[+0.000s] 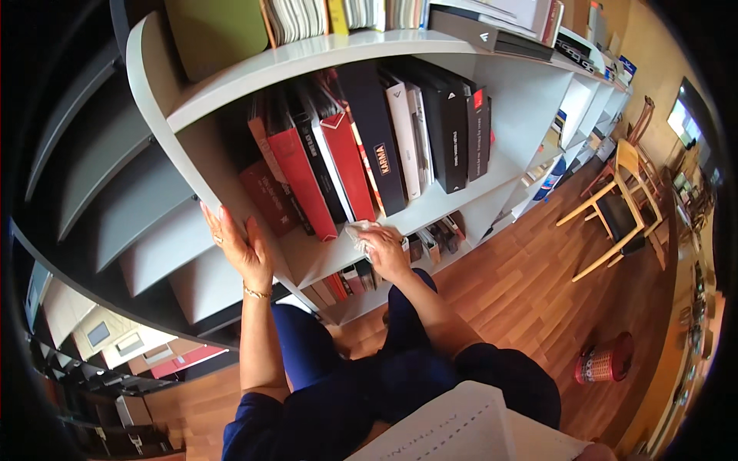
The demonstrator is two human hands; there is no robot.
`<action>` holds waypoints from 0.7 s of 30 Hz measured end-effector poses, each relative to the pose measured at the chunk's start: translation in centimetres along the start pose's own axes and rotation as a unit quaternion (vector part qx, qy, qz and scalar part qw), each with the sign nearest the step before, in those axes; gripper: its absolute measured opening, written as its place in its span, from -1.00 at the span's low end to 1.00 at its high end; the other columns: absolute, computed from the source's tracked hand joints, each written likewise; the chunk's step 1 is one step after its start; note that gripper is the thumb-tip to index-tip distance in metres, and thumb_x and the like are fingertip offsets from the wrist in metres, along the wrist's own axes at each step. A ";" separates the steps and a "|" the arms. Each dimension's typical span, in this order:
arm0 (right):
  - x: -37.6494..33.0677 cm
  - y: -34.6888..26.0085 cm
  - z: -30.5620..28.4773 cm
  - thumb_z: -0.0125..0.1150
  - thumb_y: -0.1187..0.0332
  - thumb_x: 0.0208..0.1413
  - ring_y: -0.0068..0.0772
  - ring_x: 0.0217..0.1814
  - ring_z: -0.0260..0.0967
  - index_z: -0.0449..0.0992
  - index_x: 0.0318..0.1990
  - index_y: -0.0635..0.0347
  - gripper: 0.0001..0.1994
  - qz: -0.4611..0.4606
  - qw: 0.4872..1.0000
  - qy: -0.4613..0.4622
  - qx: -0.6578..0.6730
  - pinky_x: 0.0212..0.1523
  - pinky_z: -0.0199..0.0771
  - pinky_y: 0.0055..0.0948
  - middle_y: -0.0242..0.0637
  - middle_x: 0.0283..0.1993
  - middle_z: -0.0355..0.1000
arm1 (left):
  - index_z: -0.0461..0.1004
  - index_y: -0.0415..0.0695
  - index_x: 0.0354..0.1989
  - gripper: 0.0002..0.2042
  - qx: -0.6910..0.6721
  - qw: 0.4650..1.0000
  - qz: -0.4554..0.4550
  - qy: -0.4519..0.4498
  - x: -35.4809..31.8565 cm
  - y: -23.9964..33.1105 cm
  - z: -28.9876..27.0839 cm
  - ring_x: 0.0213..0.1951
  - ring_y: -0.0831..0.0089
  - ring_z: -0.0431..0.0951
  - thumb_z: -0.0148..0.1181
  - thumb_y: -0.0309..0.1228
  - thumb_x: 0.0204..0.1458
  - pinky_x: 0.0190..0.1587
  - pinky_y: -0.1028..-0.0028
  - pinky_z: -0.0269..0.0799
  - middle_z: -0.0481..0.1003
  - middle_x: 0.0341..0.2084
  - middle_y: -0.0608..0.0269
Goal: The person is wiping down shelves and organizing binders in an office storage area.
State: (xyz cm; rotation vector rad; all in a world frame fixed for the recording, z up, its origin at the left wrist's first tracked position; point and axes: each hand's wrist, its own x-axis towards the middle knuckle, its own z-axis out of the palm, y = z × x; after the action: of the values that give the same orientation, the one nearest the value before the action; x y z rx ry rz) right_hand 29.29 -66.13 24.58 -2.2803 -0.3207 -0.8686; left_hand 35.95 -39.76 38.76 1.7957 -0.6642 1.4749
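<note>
My right hand (388,252) is closed on a crumpled whitish cloth (357,234), which touches the front of the middle shelf (307,260) just below a red binder (347,165). Against the upright side panel (188,173) of the white bookcase lies my left hand (242,250), flat with its fingers stretched out and nothing in it. Behind the cloth stands a row of leaning books and binders, among them a dark blue one (370,131), a white one (401,131) and a thick black one (444,127). Whether the cloth is fabric or paper I cannot tell.
Books (296,23) and a grey box file (484,34) fill the top shelf; smaller books (438,238) stand on the lower one. Dark-edged steps (165,250) rise on the left. A wooden chair (619,207) and a red bin (605,359) stand on the wooden floor to the right.
</note>
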 end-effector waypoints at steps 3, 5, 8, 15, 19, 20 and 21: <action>-0.4 -0.3 -0.1 0.04 0.55 0.01 -0.25 0.08 0.37 0.45 0.05 0.22 -0.62 0.134 0.956 -0.053 0.256 0.13 0.31 -0.33 -0.17 0.00 0.45 | 0.10 -0.22 0.32 -0.42 0.003 1.000 0.001 -0.004 -0.1 0.2 -0.3 0.37 0.05 0.00 0.07 -0.58 0.09 0.36 0.22 -0.14 0.09 0.32 -0.07; -1.6 -1.2 -0.2 -0.02 0.53 0.09 -0.51 0.03 0.38 0.42 0.11 0.25 -0.61 0.188 0.839 -0.092 0.502 0.08 0.33 -0.49 -0.29 0.02 0.46 | 0.10 -0.20 0.32 -0.42 0.012 1.000 -0.002 -0.003 -0.2 0.0 -0.9 0.37 0.04 0.00 0.07 -0.59 0.09 0.35 0.22 -0.13 0.08 0.32 -0.09; -6.6 -0.7 1.9 -0.01 0.36 0.07 -0.48 -0.03 0.39 0.53 -0.08 0.27 -0.69 0.268 0.776 -0.153 0.550 0.06 0.34 -0.45 -0.28 -0.14 0.50 | 0.10 -0.19 0.33 -0.41 -0.004 1.000 0.007 0.003 0.3 0.8 -0.8 0.37 0.04 0.00 0.07 -0.61 0.08 0.35 0.22 -0.12 0.07 0.32 -0.09; -15.1 0.0 8.5 0.04 0.28 0.15 -0.40 -0.24 0.47 0.55 -0.31 0.16 -0.80 0.505 0.562 -0.211 0.621 -0.16 0.45 -0.34 -0.29 -0.37 0.49 | 0.08 -0.21 0.33 -0.41 -0.010 1.000 -0.010 -0.015 -0.4 0.0 -0.2 0.38 0.10 -0.01 0.06 -0.61 0.09 0.35 0.25 -0.14 0.05 0.33 -0.05; -14.5 2.2 9.2 0.04 0.29 0.15 -0.40 -0.23 0.47 0.55 -0.30 0.17 -0.80 0.478 0.600 -0.249 0.592 -0.15 0.45 -0.34 -0.29 -0.35 0.50 | 0.04 -0.24 0.34 -0.42 -0.025 0.999 -0.042 -0.002 -0.7 -0.4 -0.3 0.34 0.19 0.06 0.04 -0.60 0.13 0.34 0.31 -0.11 0.08 0.33 0.01; -14.1 2.8 9.1 0.04 0.30 0.15 -0.40 -0.22 0.47 0.55 -0.30 0.17 -0.80 0.472 0.609 -0.258 0.583 -0.15 0.45 -0.34 -0.29 -0.35 0.50 | 0.00 -0.23 0.35 -0.42 -0.017 0.998 -0.063 -0.004 -0.9 -0.5 -0.4 0.33 0.20 0.09 0.02 -0.60 0.14 0.32 0.30 -0.06 0.09 0.31 -0.01; -13.7 3.9 8.8 0.04 0.30 0.15 -0.41 -0.22 0.47 0.55 -0.29 0.18 -0.81 0.466 0.618 -0.265 0.574 -0.15 0.45 -0.34 -0.30 -0.35 0.50 | 0.03 -0.22 0.34 -0.42 -0.079 0.992 -0.097 0.009 -1.2 -0.4 0.0 0.30 0.16 0.11 0.03 -0.59 0.14 0.31 0.25 -0.05 0.11 0.29 -0.05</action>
State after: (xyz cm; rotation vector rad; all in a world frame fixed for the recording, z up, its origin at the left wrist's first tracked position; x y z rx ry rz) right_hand 25.09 -63.04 8.63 -1.0477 0.1096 0.5347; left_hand 36.00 -39.61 37.53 1.6726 -0.5641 1.2731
